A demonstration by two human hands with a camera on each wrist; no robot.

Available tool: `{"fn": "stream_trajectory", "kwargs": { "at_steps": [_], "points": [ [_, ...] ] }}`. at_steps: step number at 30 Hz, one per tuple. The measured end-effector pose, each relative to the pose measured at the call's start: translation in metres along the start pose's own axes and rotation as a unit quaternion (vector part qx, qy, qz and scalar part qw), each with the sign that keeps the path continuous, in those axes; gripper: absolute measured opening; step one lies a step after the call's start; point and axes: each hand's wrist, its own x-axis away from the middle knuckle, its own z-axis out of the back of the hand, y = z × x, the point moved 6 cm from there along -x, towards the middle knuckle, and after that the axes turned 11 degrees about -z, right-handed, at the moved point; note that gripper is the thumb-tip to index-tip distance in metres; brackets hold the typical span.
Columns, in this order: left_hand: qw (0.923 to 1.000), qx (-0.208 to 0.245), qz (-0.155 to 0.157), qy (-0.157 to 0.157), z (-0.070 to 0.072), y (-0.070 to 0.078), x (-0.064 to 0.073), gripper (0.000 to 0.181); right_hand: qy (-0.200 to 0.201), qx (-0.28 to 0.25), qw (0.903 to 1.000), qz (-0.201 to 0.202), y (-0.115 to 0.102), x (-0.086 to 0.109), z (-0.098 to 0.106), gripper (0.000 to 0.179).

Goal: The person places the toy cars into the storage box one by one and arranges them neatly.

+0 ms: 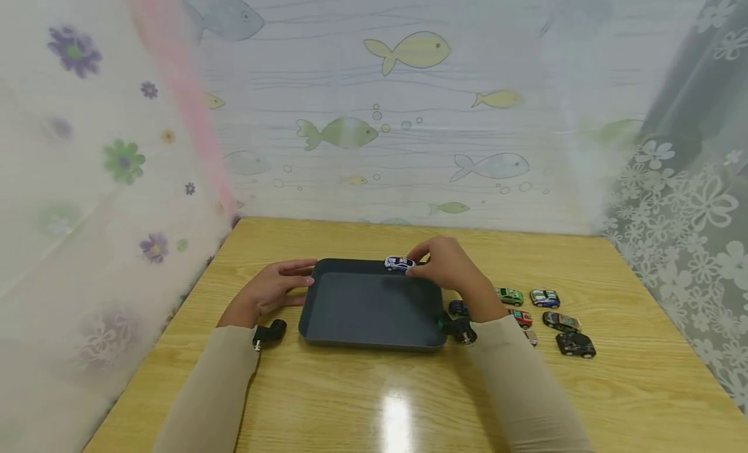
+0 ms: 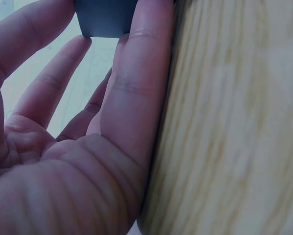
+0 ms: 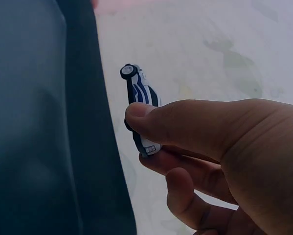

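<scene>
A small white toy car with blue stripes is pinched between the thumb and fingers of my right hand, over the far edge of a dark grey tray. In the right wrist view the toy car shows its striped side and a wheel, with my thumb across its rear part. The tray lies on the table with no car inside. My left hand rests at the tray's left side, fingers extended and fingertips at the rim. The left wrist view shows those fingers around the tray's end.
Several more toy cars stand on the wooden table right of the tray, among them a green one, a white and blue one and a black one. My right forearm partly covers some. A fish-patterned curtain hangs behind.
</scene>
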Motion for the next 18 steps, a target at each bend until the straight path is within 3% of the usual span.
{"fn": "stream_trajectory", "kwargs": {
  "at_steps": [18],
  "points": [
    [1.0,0.001,-0.005,-0.006,0.001,0.001,0.0,0.066,-0.008,0.018,0.9994,0.028,-0.029,-0.021,-0.04,0.026]
  ]
}}
